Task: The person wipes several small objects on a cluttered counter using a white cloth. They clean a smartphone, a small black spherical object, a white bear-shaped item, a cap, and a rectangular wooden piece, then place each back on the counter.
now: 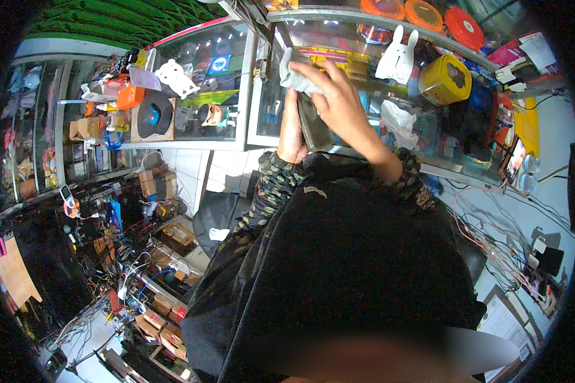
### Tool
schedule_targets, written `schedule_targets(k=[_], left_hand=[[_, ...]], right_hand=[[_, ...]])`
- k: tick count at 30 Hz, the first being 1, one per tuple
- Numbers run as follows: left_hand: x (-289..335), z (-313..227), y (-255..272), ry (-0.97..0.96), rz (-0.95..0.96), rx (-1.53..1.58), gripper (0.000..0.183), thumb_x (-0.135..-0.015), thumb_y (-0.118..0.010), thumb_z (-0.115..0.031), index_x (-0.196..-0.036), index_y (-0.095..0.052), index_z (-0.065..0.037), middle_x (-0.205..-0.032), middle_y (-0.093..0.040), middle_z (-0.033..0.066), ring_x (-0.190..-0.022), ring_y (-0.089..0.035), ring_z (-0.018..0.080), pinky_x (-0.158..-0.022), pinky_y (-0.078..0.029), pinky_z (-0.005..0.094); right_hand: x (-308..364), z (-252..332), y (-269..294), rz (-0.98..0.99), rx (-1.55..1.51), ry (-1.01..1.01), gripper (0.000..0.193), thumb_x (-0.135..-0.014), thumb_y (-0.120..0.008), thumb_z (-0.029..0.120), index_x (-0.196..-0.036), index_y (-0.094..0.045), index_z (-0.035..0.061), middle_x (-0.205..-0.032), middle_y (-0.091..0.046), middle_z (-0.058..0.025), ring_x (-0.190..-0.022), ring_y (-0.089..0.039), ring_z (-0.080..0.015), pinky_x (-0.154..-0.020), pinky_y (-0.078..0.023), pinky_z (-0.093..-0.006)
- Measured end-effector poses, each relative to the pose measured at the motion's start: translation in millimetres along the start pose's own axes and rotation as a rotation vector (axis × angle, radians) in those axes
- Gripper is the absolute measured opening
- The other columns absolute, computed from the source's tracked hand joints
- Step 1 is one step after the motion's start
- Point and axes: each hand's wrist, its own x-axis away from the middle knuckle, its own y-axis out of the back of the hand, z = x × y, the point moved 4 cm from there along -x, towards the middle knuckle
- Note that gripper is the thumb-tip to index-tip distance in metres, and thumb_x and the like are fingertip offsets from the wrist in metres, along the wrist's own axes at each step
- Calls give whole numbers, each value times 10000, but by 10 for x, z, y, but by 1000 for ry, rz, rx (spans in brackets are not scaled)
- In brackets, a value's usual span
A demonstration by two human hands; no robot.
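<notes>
My right hand presses a pale grey cloth with its fingers over the upper end of a dark, flat, oblong slab. The slab looks like a phone, but its kind is not certain. Along the slab's left side lies my left hand, gripping it, with the fingertips partly hidden by the cloth. Both hands are above the glass-topped display case, close to my body.
A rabbit-shaped white cutout, a yellow tin and a crumpled white plastic bag are on the right. Orange-lidded jars stand behind. Tangled cables run at the lower right; boxes clutter the lower left.
</notes>
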Motion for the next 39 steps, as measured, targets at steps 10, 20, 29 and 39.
schedule_targets(k=[10, 20, 29, 39], left_hand=[[-141, 373, 198, 54, -27, -386, 541, -1063, -419, -470, -1380, -517, -43, -1186, -627, 61, -1034, -601, 142, -896, -485, 310], [-140, 180, 114, -212, 66, -1035, 291, -814, -793, -171, -958, -668, 49, -945, -626, 90, -836, -589, 158, -761, -481, 290], [109, 75, 143, -12, 263, -893, 244, -889, -673, -145, -1047, -653, 39, -972, -634, 56, -890, -583, 146, -832, -458, 288], [91, 76, 301, -129, -41, -711, 732, -1046, -276, -607, -1356, -501, 18, -1186, -654, 127, -1030, -653, 226, -923, -521, 365]], right_hand=[[410, -241, 290, 18, -170, -195, 570, -808, -572, -84, -1325, -610, 154, -1199, -599, -164, -1124, -592, -380, -979, -480, -425], [425, -103, 661, -72, 47, -128, 560, -806, -593, -25, -1297, -655, 237, -1194, -586, -145, -1093, -604, -348, -944, -498, -422], [354, -226, 524, -142, -289, -135, 521, -809, -522, -73, -1288, -633, 99, -1250, -645, -155, -1194, -592, -335, -1025, -459, -380], [454, -130, 236, -29, 36, -68, 595, -804, -598, -39, -1349, -601, 201, -1225, -615, -127, -1115, -603, -354, -953, -513, -422]])
